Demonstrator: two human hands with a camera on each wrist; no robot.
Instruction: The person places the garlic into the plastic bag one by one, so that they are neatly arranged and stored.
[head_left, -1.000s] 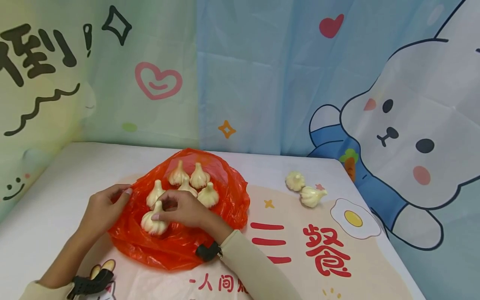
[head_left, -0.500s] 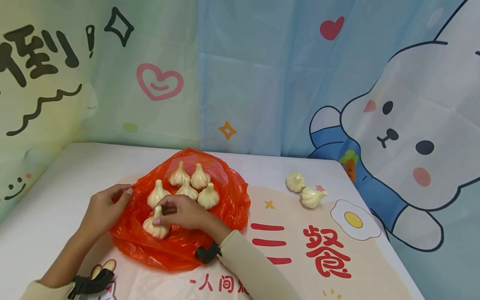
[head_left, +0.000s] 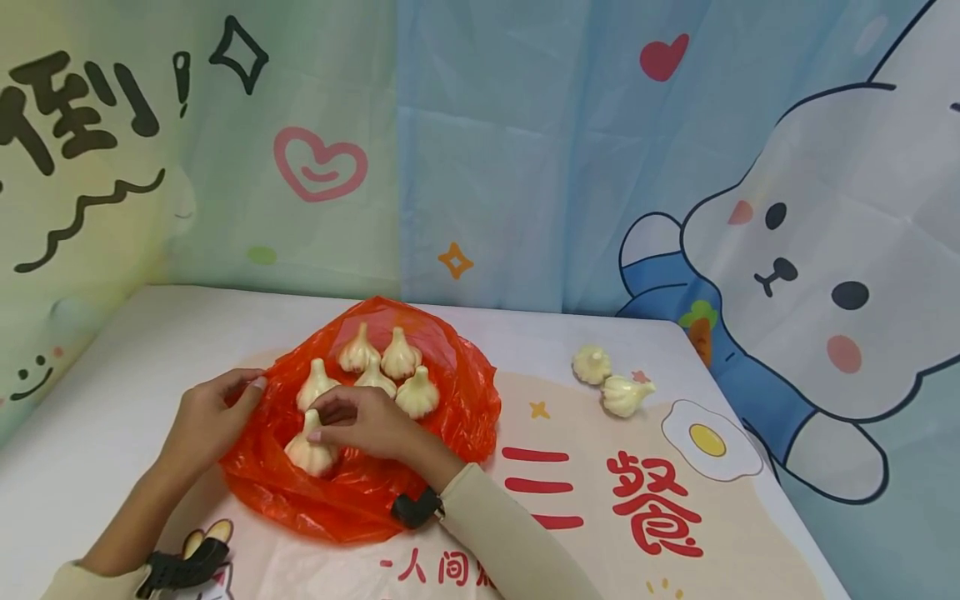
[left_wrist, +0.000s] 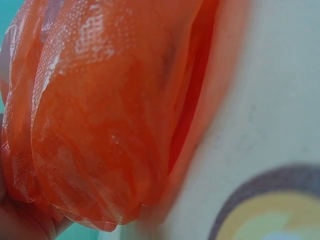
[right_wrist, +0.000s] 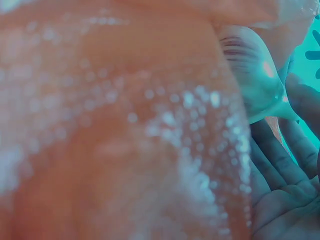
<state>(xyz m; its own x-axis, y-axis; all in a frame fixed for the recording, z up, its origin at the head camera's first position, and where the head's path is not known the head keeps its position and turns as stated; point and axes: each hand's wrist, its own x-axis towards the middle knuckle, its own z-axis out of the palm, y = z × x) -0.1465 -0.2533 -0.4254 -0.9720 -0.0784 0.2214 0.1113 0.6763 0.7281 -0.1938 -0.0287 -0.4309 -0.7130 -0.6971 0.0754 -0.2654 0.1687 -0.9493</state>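
A red plastic bag (head_left: 468, 425) lies wide open on the table with several garlic bulbs sitting inside it, necks up. In the head view my left hand (head_left: 212, 417) pinches the bag's left edge between thumb and fingers; the left wrist view is mostly filled by the red plastic. My right hand (head_left: 375, 423) reaches over the bag and pinches a garlic bulb (head_left: 310, 454) by its neck, at the front left of the group. The right wrist view shows this bulb (right_wrist: 250, 72) at the fingertips, partly behind a blurred fold of plastic.
Two garlic bulbs (head_left: 624, 395) lie close together on the table to the right of the bag. A printed cloth (head_left: 735, 533) covers the tabletop. Behind it hangs a patterned curtain (head_left: 480, 167).
My right hand and the garlic bulb in it have dropped slightly within the bag, and the bulb's neck now stands straighter. My left hand keeps its place on the bag's edge.
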